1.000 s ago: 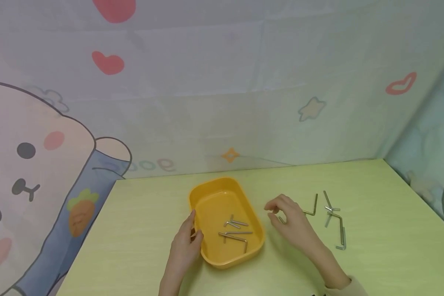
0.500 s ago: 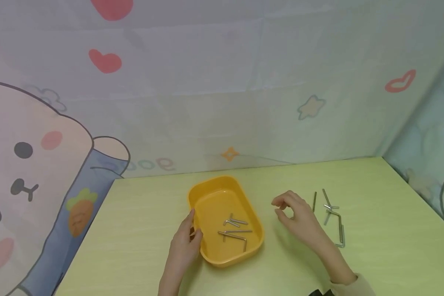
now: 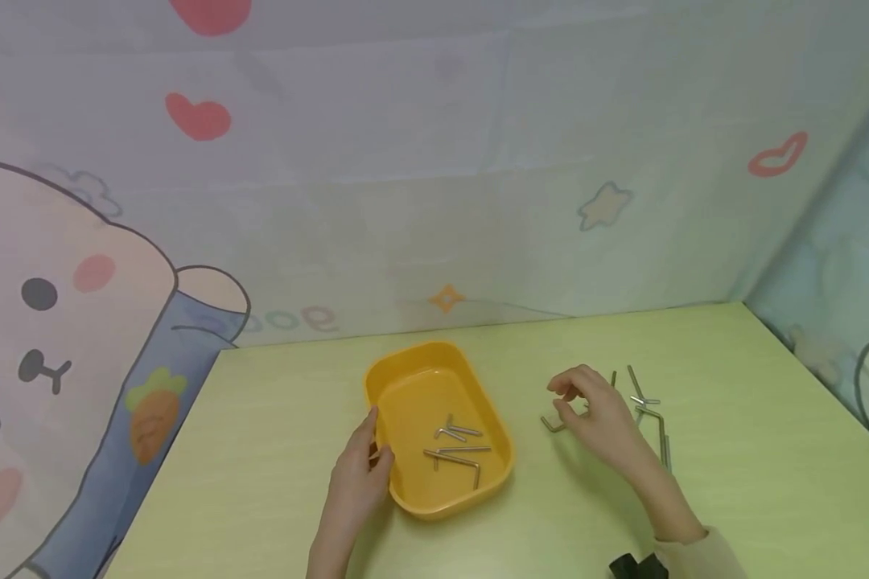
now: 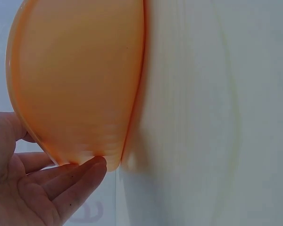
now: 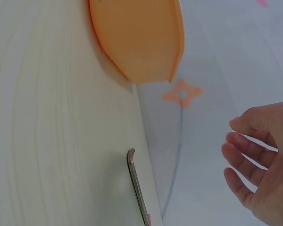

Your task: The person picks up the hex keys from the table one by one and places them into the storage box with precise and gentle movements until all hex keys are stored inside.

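On the worktop (image 3: 731, 482) | right hand (image 3: 594, 410), fingers loosely curled and holding nothing, is shifting rightward over the loose hex keys (image 3: 648, 410) | left hand (image 3: 358, 474), fingers straight, is still steadying the yellow tray (image 3: 405, 378)

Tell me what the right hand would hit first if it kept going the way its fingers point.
The right hand points left; the small bent hex key lies just below its fingertips, likely met first, with the yellow tray farther on. Height is unclear.

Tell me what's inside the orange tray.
The tray holds a few metal hex keys lying loose near its front end. The left hand covers part of its near-left rim.
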Tool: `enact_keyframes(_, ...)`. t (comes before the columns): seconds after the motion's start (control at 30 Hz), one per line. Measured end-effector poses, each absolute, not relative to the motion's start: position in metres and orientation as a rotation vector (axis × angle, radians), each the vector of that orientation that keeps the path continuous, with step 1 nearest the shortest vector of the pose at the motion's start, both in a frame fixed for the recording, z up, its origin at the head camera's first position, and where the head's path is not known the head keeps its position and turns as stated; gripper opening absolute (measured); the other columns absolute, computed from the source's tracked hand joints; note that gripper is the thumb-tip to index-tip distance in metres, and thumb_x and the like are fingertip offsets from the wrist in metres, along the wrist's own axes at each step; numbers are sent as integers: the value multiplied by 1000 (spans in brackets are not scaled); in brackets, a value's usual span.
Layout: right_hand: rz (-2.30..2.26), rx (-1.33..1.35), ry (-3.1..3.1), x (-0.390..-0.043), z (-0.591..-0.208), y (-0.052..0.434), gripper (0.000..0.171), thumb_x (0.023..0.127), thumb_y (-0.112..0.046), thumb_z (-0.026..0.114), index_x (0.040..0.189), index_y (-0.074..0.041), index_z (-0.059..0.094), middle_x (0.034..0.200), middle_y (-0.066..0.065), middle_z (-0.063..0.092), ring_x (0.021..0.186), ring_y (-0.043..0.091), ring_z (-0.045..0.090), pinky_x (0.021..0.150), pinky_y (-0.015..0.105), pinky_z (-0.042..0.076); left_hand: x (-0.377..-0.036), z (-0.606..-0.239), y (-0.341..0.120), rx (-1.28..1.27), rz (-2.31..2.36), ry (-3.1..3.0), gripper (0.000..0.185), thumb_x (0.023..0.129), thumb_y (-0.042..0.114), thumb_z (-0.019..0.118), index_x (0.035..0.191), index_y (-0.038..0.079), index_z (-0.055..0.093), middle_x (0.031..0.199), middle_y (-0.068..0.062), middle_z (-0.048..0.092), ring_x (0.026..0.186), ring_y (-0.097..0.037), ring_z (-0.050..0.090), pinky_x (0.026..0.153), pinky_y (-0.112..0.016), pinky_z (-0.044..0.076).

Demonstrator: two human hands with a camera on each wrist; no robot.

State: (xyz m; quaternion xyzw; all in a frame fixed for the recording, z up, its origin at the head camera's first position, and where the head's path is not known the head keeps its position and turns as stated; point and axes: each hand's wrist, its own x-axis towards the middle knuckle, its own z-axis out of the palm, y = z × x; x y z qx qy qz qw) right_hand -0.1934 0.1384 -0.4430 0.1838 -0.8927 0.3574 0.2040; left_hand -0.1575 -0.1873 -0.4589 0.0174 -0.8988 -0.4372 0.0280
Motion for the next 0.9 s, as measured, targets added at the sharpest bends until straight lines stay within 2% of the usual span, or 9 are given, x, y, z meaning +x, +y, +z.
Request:
enact_keyframes(0.27,987,446,-2504,-194,-441,155,22,82,3,68,99,-11,64,95,4,63,85,15,54,72,27,49,-158,-459,-187,53,-1345,-2786,59,97,16,48,152,11,28,152,-19,37,125,-41,53,97,-45,53)
enact_keyframes(0.9,940,338,-2599,-196,-440,193,16,85,-1,66,100,-8,63,96,7,64,88,18,55,80,41,48,-158,-461,-187,36,-1363,-2784,58,98,15,48,152,11,28,153,-19,35,125,-42,53,95,-44,54)
